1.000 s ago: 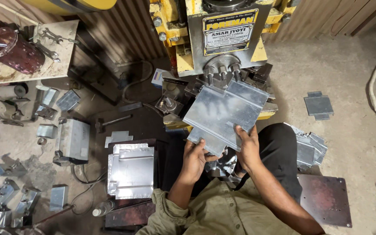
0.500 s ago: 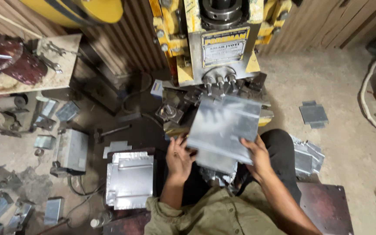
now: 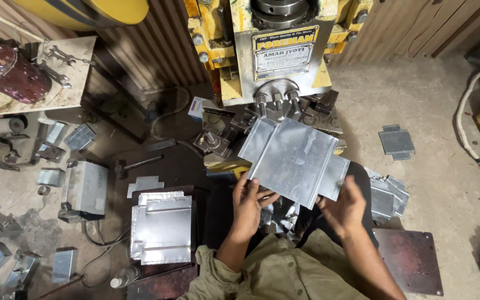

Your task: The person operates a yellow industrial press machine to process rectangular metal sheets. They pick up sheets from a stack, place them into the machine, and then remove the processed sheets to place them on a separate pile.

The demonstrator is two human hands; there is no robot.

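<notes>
left hand (image 3: 249, 201) and right hand (image 3: 344, 209) both clamped on notched sheet-metal blank (image 3: 294, 159), now swung flatter and lower than half second ago, lined up just ahead of hands below yellow press (image 3: 276, 53); stacked blanks (image 3: 162, 228) left of left hand.

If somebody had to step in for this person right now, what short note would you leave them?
Left hand: grips the near-left edge of the metal sheet.
Right hand: holds its near-right edge.
The sheet is tilted, in front of the yellow press, not flat in the tooling.
Done: a stack of ribbed sheets lies to the left.
Left: flat blanks piled to the right.
</notes>
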